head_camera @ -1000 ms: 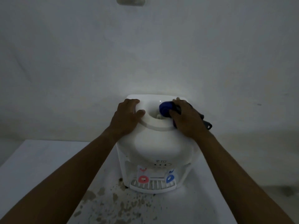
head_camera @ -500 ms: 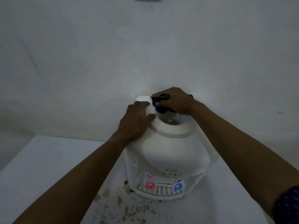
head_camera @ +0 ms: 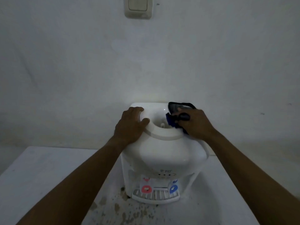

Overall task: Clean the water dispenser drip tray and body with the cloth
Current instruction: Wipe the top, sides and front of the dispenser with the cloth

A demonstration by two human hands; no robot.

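The white plastic countertop water dispenser [head_camera: 164, 153] stands on a pale desk [head_camera: 40, 176] against a plain white wall [head_camera: 81, 70], with a cream wall switch [head_camera: 138, 7] high above it. No bottle is fitted, so its round top collar [head_camera: 162, 135] and the well inside it lie open. The desk in front of it is spotted with brown stains [head_camera: 116, 208]. With no bottle the dispenser is probably light enough to slide under a push, and its smooth glossy shell looks slippery; the best hold is likely the raised collar or a top corner, not the taps.

The left hand [head_camera: 129, 125] lies flat on the top left of the body, thumb hooked on the collar rim, fingers loosely curled and grasping nothing, apparently steadying it. The right hand [head_camera: 196, 124] presses a dark blue and black soft cloth [head_camera: 174, 116] onto the top right of the collar, its fingers clenched round the bunched fabric. The cloth is limp and folds to any shape.

At the foot sits the white slotted drip tray [head_camera: 155, 196], just beneath a red tap lever [head_camera: 146, 189] and a blue tap lever [head_camera: 173, 189]; it looks thin and likely lifts out.

A small dark logo [head_camera: 165, 171] on the front reads roughly "TO"; the rest is too small to read.
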